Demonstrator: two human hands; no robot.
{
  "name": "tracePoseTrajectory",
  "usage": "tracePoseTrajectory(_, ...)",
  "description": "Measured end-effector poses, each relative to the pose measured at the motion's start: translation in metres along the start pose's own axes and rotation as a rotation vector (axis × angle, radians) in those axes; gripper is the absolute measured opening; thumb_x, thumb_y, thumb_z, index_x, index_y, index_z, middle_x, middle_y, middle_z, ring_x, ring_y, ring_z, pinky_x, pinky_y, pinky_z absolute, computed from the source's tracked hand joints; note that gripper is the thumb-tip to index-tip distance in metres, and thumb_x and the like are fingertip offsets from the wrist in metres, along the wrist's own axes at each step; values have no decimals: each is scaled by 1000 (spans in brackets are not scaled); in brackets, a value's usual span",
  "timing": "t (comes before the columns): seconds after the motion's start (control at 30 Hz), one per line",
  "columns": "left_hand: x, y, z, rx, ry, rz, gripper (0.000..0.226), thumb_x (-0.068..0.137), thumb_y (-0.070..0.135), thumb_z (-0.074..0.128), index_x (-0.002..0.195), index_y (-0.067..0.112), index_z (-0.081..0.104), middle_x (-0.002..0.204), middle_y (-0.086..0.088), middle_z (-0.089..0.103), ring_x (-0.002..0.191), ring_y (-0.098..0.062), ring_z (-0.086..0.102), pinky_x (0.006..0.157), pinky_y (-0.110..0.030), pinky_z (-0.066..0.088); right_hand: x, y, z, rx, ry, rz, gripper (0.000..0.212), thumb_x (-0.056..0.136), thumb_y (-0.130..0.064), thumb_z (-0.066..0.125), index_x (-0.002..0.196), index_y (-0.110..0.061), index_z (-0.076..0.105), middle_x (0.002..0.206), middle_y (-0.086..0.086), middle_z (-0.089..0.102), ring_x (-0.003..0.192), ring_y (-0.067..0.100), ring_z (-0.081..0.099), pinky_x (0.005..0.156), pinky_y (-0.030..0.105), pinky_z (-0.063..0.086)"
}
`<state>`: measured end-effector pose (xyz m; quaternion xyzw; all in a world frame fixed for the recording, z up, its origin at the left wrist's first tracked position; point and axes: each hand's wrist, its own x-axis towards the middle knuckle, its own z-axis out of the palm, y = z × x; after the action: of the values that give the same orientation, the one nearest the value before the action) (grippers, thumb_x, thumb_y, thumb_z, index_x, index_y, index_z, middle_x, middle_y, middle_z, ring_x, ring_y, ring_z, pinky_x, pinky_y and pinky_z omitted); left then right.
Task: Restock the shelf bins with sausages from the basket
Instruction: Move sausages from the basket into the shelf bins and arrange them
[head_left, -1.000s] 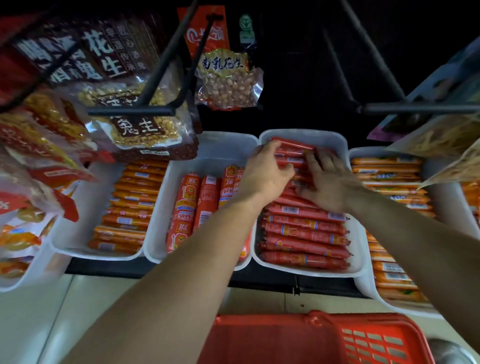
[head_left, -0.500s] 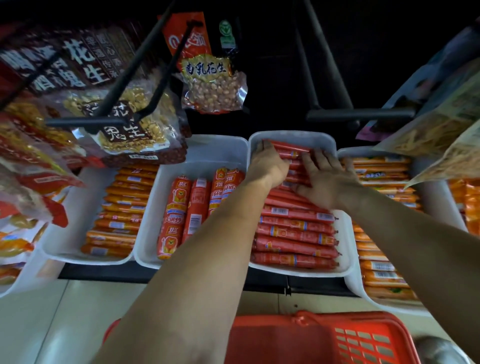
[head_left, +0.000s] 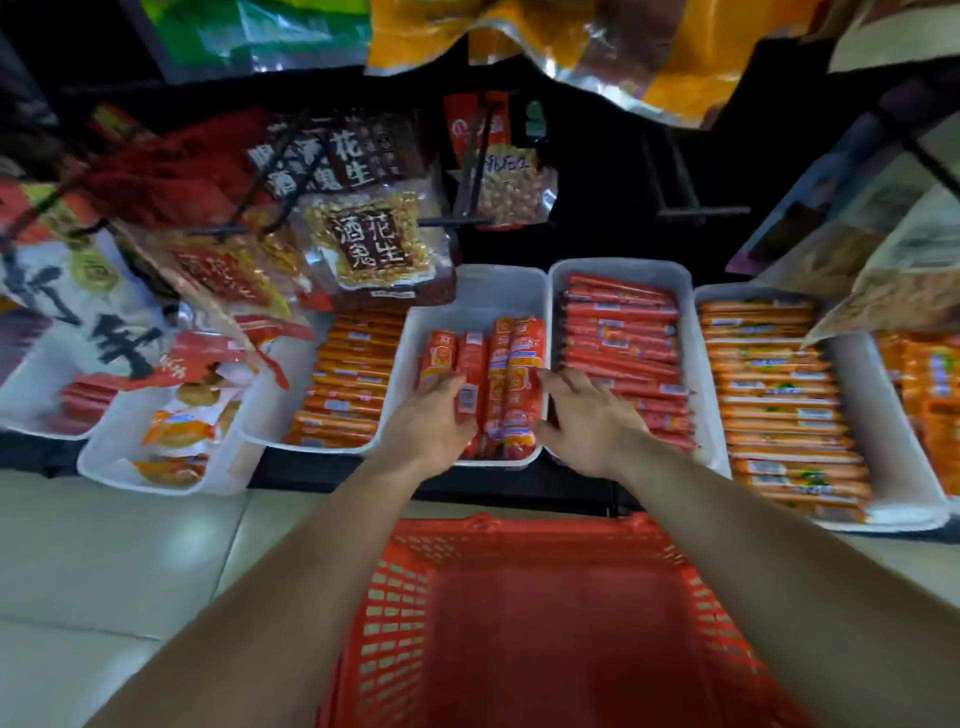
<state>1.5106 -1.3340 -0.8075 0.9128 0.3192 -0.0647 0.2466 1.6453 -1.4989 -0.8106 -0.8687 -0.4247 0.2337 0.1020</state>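
Both hands are down at the middle white bin (head_left: 470, 291), the one with only a few fat red sausages (head_left: 511, 379) lying lengthwise in it. The left hand (head_left: 434, 421) sits on the near left part of that bunch, fingers loosely curved over the sausage with the barcode label. Looks like it's touching them, but I honestly can't tell if it's actually gripping one or just resting on top. The right hand (head_left: 584, 423) is spread open with its fingers fanned, holding nothing. Its thumb is right by the rightmost fat sausage, and the palm hangs over the wall between this bin and the next one.

Just past the right hand's fingers is the fuller bin (head_left: 693, 364), packed with thin red sausages (head_left: 621, 332) stacked crosswise. Further out to the right of that is another bin (head_left: 893, 499) loaded with orange-wrapped sticks (head_left: 769, 374). Out past the left hand there's a bin of more orange sticks (head_left: 348, 384), and beyond that, pouch snacks (head_left: 179, 426) in another white bin.

The red basket (head_left: 519, 623) is right below both forearms, closest to the camera, and what I can see of its inside looks bare. Peanut bags (head_left: 374, 244) hang on hooks above the bins, up beyond the left hand's fingertips.
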Motion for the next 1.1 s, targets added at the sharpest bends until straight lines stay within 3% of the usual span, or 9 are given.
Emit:
tracePoseTrajectory(0.2, 5, -30, 26, 41, -23, 81, 60, 96, 42, 52, 152, 31, 33, 159, 7, 32, 144, -20, 33, 114, -44, 35, 17, -19, 30, -60, -19, 1, 69, 97, -56, 38, 154, -47, 0, 164, -6, -18, 151, 30, 4, 118, 52, 19)
tracePoseTrajectory(0.33, 31, -14, 32, 75, -3, 208, 62, 95, 38, 53, 153, 32, 31, 164, 6, 21, 151, -21, 18, 120, -47, 24, 23, -13, 36, -110, 19, -17, 71, 95, -59, 37, 154, -48, 0, 164, -6, -19, 152, 29, -7, 120, 50, 10)
tracePoseTrajectory(0.43, 54, 2, 39, 103, -35, 243, 64, 99, 34, 46, 157, 32, 19, 167, 9, 7, 153, -15, 2, 123, -48, 13, 24, -9, 38, -121, 49, -19, 70, 93, -57, 39, 154, -47, 5, 165, -8, -15, 152, 27, -1, 120, 51, 16)
tracePoseTrajectory(0.57, 67, -18, 46, 158, -28, 333, 60, 104, 39, 36, 159, 31, 13, 166, 10, 7, 153, -13, 0, 124, -44, 9, 28, -9, 39, -113, 80, -30, 67, 92, -58, 40, 152, -48, 12, 164, -9, -12, 151, 30, 9, 118, 52, 25)
tracePoseTrajectory(0.67, 68, -31, 45, 254, 13, 380, 59, 103, 50, 31, 157, 35, 15, 166, 9, 10, 153, -12, 2, 124, -40, 4, 26, -3, 43, -92, 62, -43, 66, 94, -62, 34, 152, -51, 5, 163, -14, -18, 151, 29, 8, 118, 53, 25)
tracePoseTrajectory(0.8, 72, -38, 36, 312, 3, 374, 61, 100, 61, 29, 156, 42, 13, 165, 15, 7, 153, -10, 0, 123, -43, -2, 23, -1, 46, -92, 14, -13, 66, 99, -59, 27, 152, -50, -10, 162, -10, -27, 153, 25, -1, 120, 49, 13)
tracePoseTrajectory(0.87, 72, -46, 29, 306, 7, 368, 62, 99, 61, 32, 156, 42, 15, 164, 17, 5, 152, -10, 0, 123, -42, -1, 24, -2, 46, -106, 17, 7, 67, 99, -55, 28, 155, -44, -7, 164, -8, -22, 153, 22, -2, 120, 48, 11)
tracePoseTrajectory(1.0, 69, -65, 17, 268, 25, 369, 59, 101, 52, 41, 155, 36, 25, 165, 13, 3, 152, -10, 0, 124, -42, 1, 30, -12, 43, -212, 92, 2, 65, 95, -53, 39, 151, -23, 24, 167, -1, 3, 151, 24, 2, 119, 48, 20)
tracePoseTrajectory(1.1, 71, -61, 12, 187, -8, 338, 55, 100, 46, 47, 152, 35, 32, 165, 12, 7, 152, -10, 3, 124, -40, 2, 38, -22, 40, -203, 166, 1, 55, 92, -48, 46, 138, -20, 42, 156, -1, 34, 141, 28, 26, 111, 48, 31)
